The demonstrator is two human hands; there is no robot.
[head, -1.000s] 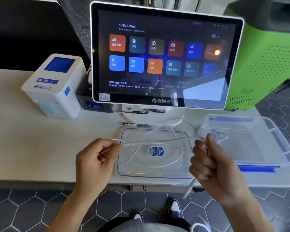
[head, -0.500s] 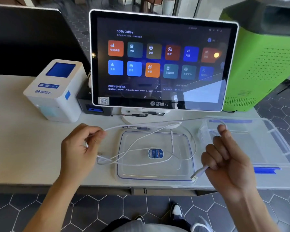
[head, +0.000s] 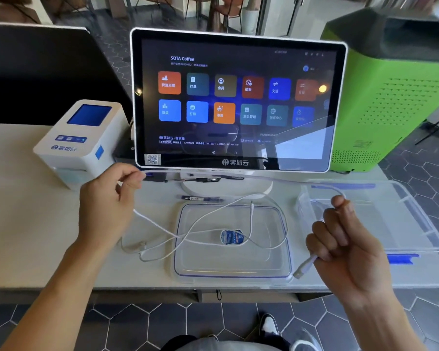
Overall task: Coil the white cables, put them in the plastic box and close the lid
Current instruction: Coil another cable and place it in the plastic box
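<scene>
A white cable [head: 276, 176] stretches taut between my two hands, in front of the screen's foot. My left hand [head: 109, 206] pinches it at the left, above the table. My right hand [head: 345, 239] is closed on the other end, and the USB plug [head: 303, 268] sticks out below my fist. More loose white cable [head: 198, 219] lies across the clear lid [head: 232, 274], which rests flat on the table with a blue label in its middle. The open clear plastic box [head: 416, 224] stands to the right of the lid.
A touchscreen terminal [head: 238, 102] stands behind the lid, with a pen [head: 203, 198] at its foot. A white label printer [head: 79, 143] sits at the left and a green machine [head: 395, 97] at the back right. The table's front edge [head: 137, 290] runs just below my hands.
My hands have pulled apart: the left one moved left and up toward the printer, the right one to the right, so the cable between them is drawn out longer and tighter.
</scene>
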